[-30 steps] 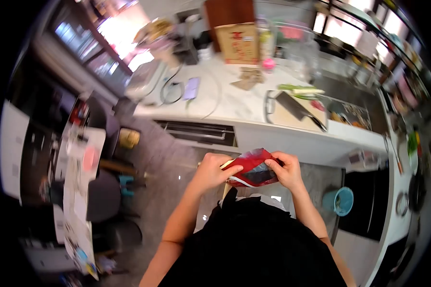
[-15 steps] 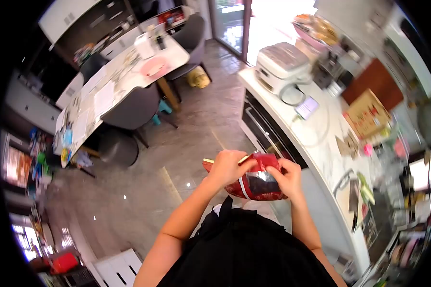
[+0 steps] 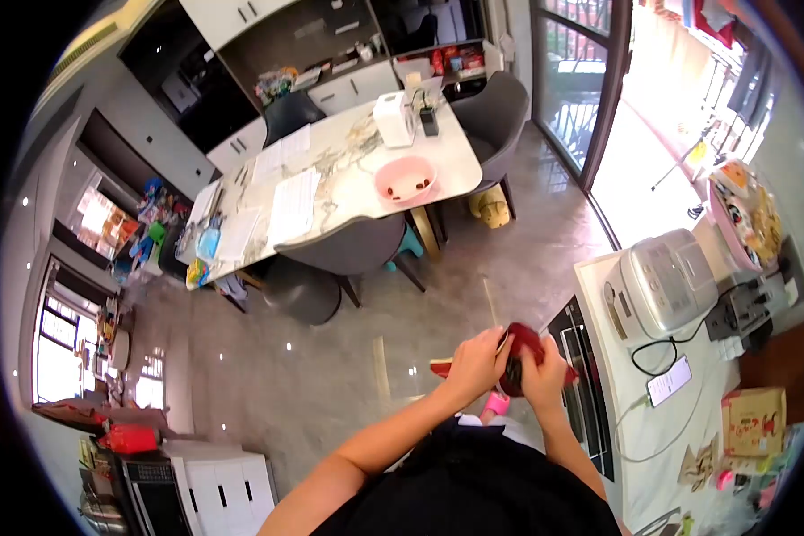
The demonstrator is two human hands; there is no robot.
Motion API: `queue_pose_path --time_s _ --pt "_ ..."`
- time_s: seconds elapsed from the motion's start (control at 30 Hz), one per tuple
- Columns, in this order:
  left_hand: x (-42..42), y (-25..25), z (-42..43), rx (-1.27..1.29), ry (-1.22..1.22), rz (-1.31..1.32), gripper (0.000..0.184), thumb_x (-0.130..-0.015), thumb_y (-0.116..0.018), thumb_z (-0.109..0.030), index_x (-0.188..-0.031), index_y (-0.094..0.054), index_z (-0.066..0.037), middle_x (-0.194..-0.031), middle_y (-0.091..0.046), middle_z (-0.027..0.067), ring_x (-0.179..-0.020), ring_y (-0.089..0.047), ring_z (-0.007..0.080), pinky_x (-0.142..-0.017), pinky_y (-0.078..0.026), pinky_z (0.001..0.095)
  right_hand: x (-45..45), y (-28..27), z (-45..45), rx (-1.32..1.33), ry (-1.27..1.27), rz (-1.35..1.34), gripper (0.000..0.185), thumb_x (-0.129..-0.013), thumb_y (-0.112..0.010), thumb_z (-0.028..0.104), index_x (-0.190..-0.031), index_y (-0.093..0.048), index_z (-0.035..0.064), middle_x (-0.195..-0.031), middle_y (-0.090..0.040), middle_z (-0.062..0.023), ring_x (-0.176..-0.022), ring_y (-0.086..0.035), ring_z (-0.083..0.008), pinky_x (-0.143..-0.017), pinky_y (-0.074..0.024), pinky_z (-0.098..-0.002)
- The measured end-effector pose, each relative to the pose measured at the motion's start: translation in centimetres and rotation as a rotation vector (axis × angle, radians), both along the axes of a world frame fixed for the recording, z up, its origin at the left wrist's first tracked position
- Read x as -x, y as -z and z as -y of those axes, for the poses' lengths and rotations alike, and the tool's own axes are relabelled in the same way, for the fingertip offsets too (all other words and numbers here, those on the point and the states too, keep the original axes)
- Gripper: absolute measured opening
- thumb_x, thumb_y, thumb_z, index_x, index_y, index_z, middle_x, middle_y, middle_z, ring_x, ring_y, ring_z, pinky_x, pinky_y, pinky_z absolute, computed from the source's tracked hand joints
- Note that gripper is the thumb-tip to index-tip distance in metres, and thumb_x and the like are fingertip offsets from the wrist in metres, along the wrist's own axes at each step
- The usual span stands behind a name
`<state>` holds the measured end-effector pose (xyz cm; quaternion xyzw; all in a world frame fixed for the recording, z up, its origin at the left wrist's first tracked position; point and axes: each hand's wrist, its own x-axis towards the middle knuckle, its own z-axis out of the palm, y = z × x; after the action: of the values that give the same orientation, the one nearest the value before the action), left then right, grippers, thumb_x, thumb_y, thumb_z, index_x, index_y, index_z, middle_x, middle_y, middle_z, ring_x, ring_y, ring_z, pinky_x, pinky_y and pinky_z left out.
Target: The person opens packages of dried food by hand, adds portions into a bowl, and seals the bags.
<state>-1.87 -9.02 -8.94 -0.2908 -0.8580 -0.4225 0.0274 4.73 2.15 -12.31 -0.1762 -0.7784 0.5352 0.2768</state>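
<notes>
Both of my hands are on a red plastic packet (image 3: 525, 341) with a dark see-through part, held at waist height in front of my black top. My left hand (image 3: 476, 364) is closed on its left part, and a red end sticks out past that hand. Gripping the other side, my right hand (image 3: 543, 373) has its thumb and fingers bent around the film. The packet is bunched up between the hands, so its opening and contents cannot be made out.
A marble table (image 3: 344, 147) ahead bears papers and a pink bowl (image 3: 406, 167) with several small dark pieces. Grey chairs (image 3: 353, 246) stand around it. On the right counter (image 3: 639, 433) are a rice cooker (image 3: 661, 284), a phone (image 3: 670, 381) and a cardboard box (image 3: 753, 422).
My view has turned right and toward the table, which now shows more fully. Both hands still hold the packet, now more crumpled between them, with my hands closer together.
</notes>
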Motion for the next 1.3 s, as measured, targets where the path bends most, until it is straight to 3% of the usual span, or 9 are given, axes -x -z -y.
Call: queue_pose_path --time_s 0.13,0.27,0.4,0.57,0.77,0.97,1.07,1.13,1.3 --pt "5.3 -1.0 -1.9 -0.231 -0.11 0.209 0.018 -0.087 -0.053 -0.018 -0.082 -0.051 -0.001 -0.075 -0.055 0.0209 -0.068 -0.054 0.0395 -0.058 -0.041 0.042 7.0 -1.4 -0.3 0.074 -0.191 0.038 0.015 -0.078 -0.061 0.01 -0.083 -0.05 0.0001 -0.064 -0.056 -0.0164 -0.055 -0.056 -0.0264 -0.05 -0.0411 -0.0336" --pt "11.3 -1.6 -2.1 -0.255 0.038 0.233 0.029 -0.076 -0.066 -0.022 -0.09 -0.054 0.0 -0.079 -0.054 0.0127 -0.069 -0.053 0.0278 -0.061 -0.042 0.0336 12.7 -3.5 -2.4 0.229 -0.307 0.02 0.015 -0.076 -0.062 0.003 -0.086 -0.052 -0.0005 -0.067 -0.056 -0.0073 -0.059 -0.053 -0.01 -0.055 -0.043 -0.0238" --pt "18.6 -2.6 -2.1 -0.139 0.34 0.294 0.033 -0.075 -0.067 -0.014 -0.102 -0.053 0.0 -0.088 -0.049 0.005 -0.073 -0.048 0.0123 -0.063 -0.041 0.024 18.3 -3.5 -4.8 0.094 -0.289 -0.024 0.014 -0.073 -0.064 0.002 -0.08 -0.053 -0.0016 -0.067 -0.054 -0.0081 -0.059 -0.053 -0.0144 -0.057 -0.0434 -0.0245" --pt "27.1 -0.4 -4.4 -0.156 0.547 0.27 0.023 -0.077 -0.057 -0.002 -0.098 -0.048 0.001 -0.108 -0.046 0.0167 -0.098 -0.049 0.0318 -0.085 -0.041 0.0348 25.7 -3.1 -7.0 0.085 -0.163 0.087 0.01 -0.075 -0.062 0.003 -0.078 -0.053 0.0001 -0.064 -0.049 -0.004 -0.057 -0.044 -0.0092 -0.053 -0.0366 -0.0237" --pt "31.5 1.1 -8.2 -0.269 0.592 0.159 0.062 -0.066 -0.049 0.008 -0.126 -0.034 0.005 -0.124 -0.03 0.0236 -0.116 -0.034 0.0389 -0.101 -0.028 0.0398 32.5 -3.4 -8.9 0.163 -0.037 0.056 0.02 -0.079 -0.063 0.011 -0.083 -0.046 0.0026 -0.064 -0.047 0.0003 -0.061 -0.044 -0.0067 -0.055 -0.0387 -0.0226" --pt "40.8 -2.1 -9.5 -0.148 0.77 0.589 0.048 -0.069 -0.059 -0.006 -0.116 -0.047 -0.001 -0.113 -0.049 0.0181 -0.108 -0.045 0.0357 -0.092 -0.038 0.0387 36.8 -4.5 -13.1 -0.107 -0.102 0.247 0.016 -0.082 -0.055 0.009 -0.094 -0.057 -0.0026 -0.071 -0.059 -0.0132 -0.061 -0.055 -0.0196 -0.058 -0.0434 -0.0298" --pt "44.9 -1.3 -11.6 -0.248 0.596 0.049 0.039 -0.072 -0.066 -0.013 -0.107 -0.053 -0.001 -0.106 -0.056 0.015 -0.097 -0.054 0.0312 -0.081 -0.044 0.0359 38.7 -7.0 -14.6 -0.186 -0.294 0.235 0.014 -0.079 -0.059 0.011 -0.084 -0.053 -0.0009 -0.067 -0.052 -0.015 -0.058 -0.051 -0.0301 -0.054 -0.0395 -0.0333" --pt "47.1 -2.3 -12.6 -0.047 0.867 0.427 0.032 -0.074 -0.065 -0.012 -0.103 -0.056 0.0 -0.096 -0.06 0.0134 -0.09 -0.058 0.0257 -0.077 -0.045 0.0331 40.4 -8.4 -15.9 -0.216 -0.356 0.165 0.015 -0.078 -0.06 0.012 -0.078 -0.05 0.0004 -0.066 -0.047 -0.0148 -0.059 -0.048 -0.0325 -0.053 -0.0374 -0.0357" --pt "48.7 -2.4 -16.1 -0.149 0.67 0.704 0.017 -0.084 -0.055 -0.005 -0.099 -0.059 0.002 -0.085 -0.063 0.0076 -0.075 -0.059 0.0108 -0.068 -0.048 0.0242 43.9 -10.1 -20.1 -0.145 -0.381 0.082 0.02 -0.078 -0.058 0.012 -0.096 -0.055 0.0024 -0.085 -0.055 -0.0139 -0.077 -0.055 -0.0334 -0.066 -0.045 -0.0368"
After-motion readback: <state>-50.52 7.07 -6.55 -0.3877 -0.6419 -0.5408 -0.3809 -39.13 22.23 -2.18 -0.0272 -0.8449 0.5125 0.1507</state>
